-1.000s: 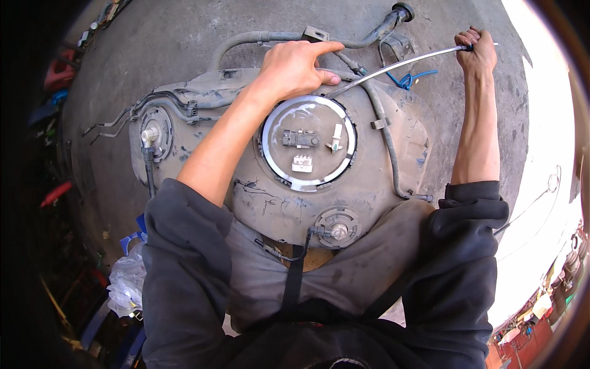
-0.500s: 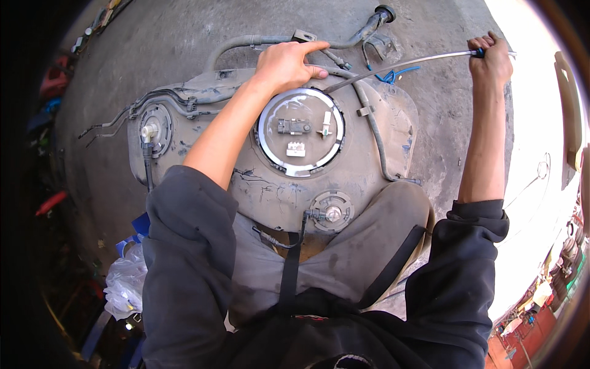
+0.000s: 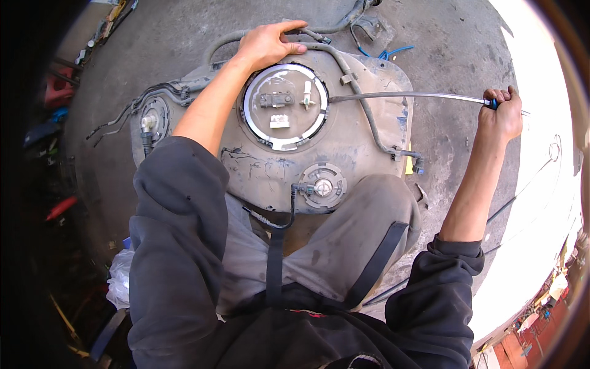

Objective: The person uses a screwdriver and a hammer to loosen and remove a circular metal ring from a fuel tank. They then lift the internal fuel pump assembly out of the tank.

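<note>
A dusty grey fuel tank (image 3: 362,120) lies in front of me, its near side at my legs. A shiny metal ring (image 3: 291,145) encircles a round cover (image 3: 299,131) on its top. On that cover are a dark grey connector (image 3: 278,99), an upright white fitting (image 3: 306,95) and a small white block (image 3: 279,121). My left hand (image 3: 265,46), thumb and index finger apart, rests at the tank's far edge beside a hose. Closed around a long metal rod (image 3: 424,94) is my right hand (image 3: 503,112), out at the right; the rod's far tip meets the ring's right edge.
A second round fitting (image 3: 322,187) with a short black hose sits near my knees, another fitting (image 3: 150,123) at the tank's left. A pipe (image 3: 370,117) crosses the tank's right side. Blue wire (image 3: 393,52) lies beyond it. A plastic bag (image 3: 119,280) is at left.
My right hand has come down and toward me with the rod, whose tip shifted from the ring's far right to its right side. The view has shifted a little; my left hand keeps its place.
</note>
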`<state>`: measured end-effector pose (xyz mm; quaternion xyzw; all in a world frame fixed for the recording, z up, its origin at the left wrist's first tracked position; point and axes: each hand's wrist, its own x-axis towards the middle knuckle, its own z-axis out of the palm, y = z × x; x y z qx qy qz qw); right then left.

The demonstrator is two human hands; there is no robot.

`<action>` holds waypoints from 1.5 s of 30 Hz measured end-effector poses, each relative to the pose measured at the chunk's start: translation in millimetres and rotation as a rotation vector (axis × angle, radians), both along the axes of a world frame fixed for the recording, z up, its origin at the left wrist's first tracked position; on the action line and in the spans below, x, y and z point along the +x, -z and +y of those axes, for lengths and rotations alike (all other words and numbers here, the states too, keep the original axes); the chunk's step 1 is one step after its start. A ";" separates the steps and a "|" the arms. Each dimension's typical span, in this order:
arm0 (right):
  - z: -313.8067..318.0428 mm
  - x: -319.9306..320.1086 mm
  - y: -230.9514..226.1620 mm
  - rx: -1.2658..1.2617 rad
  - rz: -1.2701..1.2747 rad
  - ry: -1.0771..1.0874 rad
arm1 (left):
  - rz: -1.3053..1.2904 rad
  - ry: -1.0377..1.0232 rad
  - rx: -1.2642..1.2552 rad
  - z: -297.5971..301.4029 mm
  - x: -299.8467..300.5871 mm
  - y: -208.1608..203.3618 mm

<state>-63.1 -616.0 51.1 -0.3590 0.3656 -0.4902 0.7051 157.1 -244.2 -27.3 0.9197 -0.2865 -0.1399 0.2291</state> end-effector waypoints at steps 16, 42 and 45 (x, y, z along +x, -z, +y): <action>12.5 -24.2 48.2 0.012 0.010 0.034 | 0.001 0.048 -0.081 -7.0 -3.1 -2.0; 80.9 -190.0 19.6 -0.044 0.188 -0.213 | 0.070 1.011 0.294 -109.9 -86.5 -42.1; 76.3 -212.3 37.8 0.126 0.178 -0.222 | 0.087 0.950 0.281 -120.6 -86.6 -47.9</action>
